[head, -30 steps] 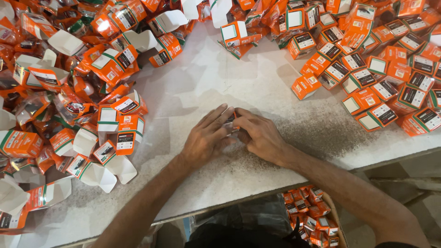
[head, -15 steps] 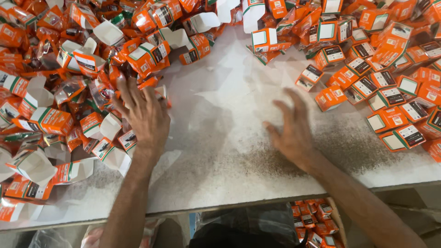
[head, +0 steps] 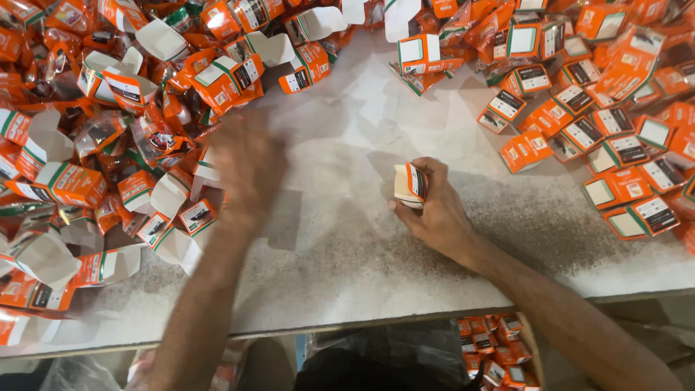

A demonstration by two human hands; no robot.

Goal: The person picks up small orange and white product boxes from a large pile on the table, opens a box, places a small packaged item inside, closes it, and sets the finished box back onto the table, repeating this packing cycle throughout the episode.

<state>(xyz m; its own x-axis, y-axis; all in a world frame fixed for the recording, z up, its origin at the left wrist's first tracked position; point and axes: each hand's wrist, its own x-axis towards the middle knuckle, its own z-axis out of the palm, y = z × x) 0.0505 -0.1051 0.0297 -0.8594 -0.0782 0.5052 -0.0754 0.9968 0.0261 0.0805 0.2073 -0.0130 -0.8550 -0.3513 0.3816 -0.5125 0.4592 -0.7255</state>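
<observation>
The right hand (head: 434, 213) grips a small orange-and-white box (head: 410, 185), open end up, near the middle of the desk (head: 347, 253). The left hand (head: 246, 170), blurred, its grip unreadable, hovers left of that box over the heap of open boxes (head: 108, 145). Seemingly it is fetching a piece; the next move needs a clean pick from the heap.

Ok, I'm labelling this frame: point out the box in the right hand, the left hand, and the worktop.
small orange box (head: 410, 184), head view, on its front face.
left hand (head: 245, 163), head view, on the blurred back of the hand.
worktop (head: 347, 246), head view, on a bare speckled patch.
</observation>
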